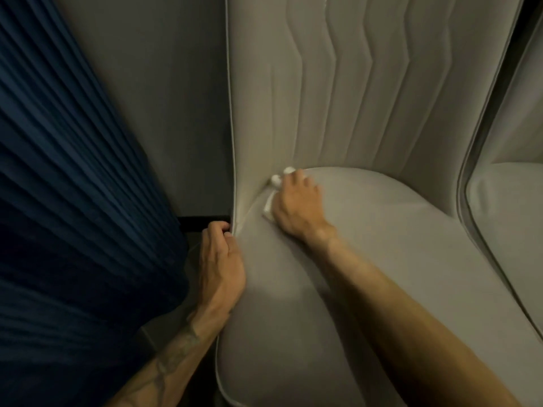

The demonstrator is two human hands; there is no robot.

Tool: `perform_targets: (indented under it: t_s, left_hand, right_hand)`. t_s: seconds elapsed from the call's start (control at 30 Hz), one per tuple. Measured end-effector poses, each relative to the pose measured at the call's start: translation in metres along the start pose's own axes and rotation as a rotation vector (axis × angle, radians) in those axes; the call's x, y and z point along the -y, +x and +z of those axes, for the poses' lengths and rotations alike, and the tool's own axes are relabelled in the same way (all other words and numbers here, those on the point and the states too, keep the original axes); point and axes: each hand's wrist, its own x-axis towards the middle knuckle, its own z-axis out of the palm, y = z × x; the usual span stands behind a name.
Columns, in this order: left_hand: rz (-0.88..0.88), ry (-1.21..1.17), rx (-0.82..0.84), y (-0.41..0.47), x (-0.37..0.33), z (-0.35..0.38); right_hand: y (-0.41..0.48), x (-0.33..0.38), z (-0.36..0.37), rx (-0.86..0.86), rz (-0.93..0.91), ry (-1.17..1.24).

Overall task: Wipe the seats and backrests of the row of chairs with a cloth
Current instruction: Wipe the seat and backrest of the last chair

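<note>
two hands share this: the right hand point(293, 207) curls over the white cloth point(268, 208), pressing it into the crease where seat point(367, 245) meets backrest point(338, 98). the left hand point(220, 259) grips the chair's side edge point(232, 142). best to drag the cloth along the crease under firm, even pressure.

a grey upholstered seat point(367, 245) carries what is here, its rounded cushion meeting a channel-stitched backrest point(338, 83) at the rear. a white cloth point(268, 209) lies bunched on the seat's back left corner, right at the crease, under the right hand point(293, 207), which holds it down. the left hand point(220, 265) grips the piped edge point(230, 127) at the seat's left side. another seat point(505, 207) stands just beside it on the right.
</note>
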Motion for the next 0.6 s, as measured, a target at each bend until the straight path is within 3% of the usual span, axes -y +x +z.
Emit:
perform_targets:
  t_s: [0.07,0.17,0.33,0.43,0.5,0.6]
  left_hand:
    - [-0.008,0.013,-0.001,0.001,0.002,0.0]
    - [0.008,0.017,-0.002,0.002,0.005,0.0]
    - [0.009,0.03,0.0,0.002,0.006,0.001]
    - [-0.003,0.019,-0.001,0.003,0.006,0.002]
    - [-0.004,0.024,0.007,0.003,0.005,0.002]
    - [0.003,0.052,0.006,0.002,0.003,0.001]
  right_hand:
    - [-0.007,0.009,0.003,0.009,-0.142,0.005]
    - [0.004,-0.03,-0.007,0.004,-0.121,-0.041]
    - [0.005,-0.13,-0.03,-0.056,0.313,-0.104]
    - [0.001,-0.133,-0.028,-0.108,0.444,-0.101]
    - [0.012,-0.1,-0.018,-0.077,0.352,-0.011]
    - [0.02,-0.049,-0.001,-0.051,0.057,0.007]
